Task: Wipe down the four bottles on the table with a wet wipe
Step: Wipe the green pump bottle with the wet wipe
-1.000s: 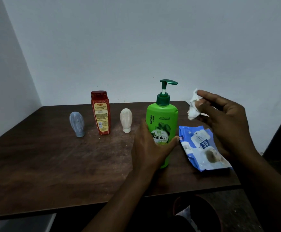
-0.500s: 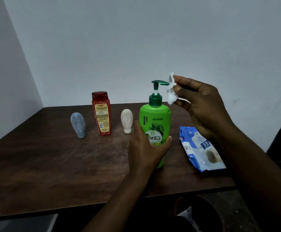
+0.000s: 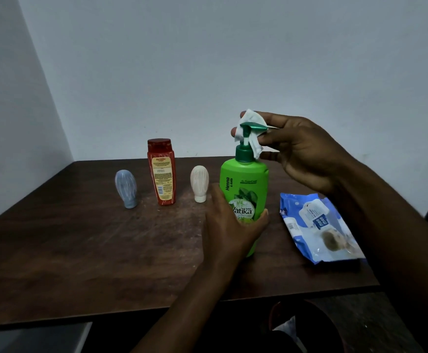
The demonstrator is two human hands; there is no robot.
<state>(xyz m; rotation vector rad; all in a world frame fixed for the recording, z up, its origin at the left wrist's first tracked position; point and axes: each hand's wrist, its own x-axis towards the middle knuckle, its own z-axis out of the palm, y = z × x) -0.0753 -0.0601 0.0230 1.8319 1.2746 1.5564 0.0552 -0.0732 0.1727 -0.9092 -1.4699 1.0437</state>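
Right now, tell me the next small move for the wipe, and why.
Probably rub the wet wipe along the pump head, then down the neck: the right hand holds it there, while the left hand grips the green bottle upright.

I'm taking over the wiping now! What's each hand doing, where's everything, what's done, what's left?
Left hand grips the upright green plastic pump bottle low down.
Right hand presses a crumpled white wet wipe around its dark green pump head.
Tall red bottle, small grey-blue bottle and small cream bottle stand left of it on the dark wooden table; blue wipes pack lies right.
Done: wipe out, pump head under way.
Left: green body, then likely the other three bottles.
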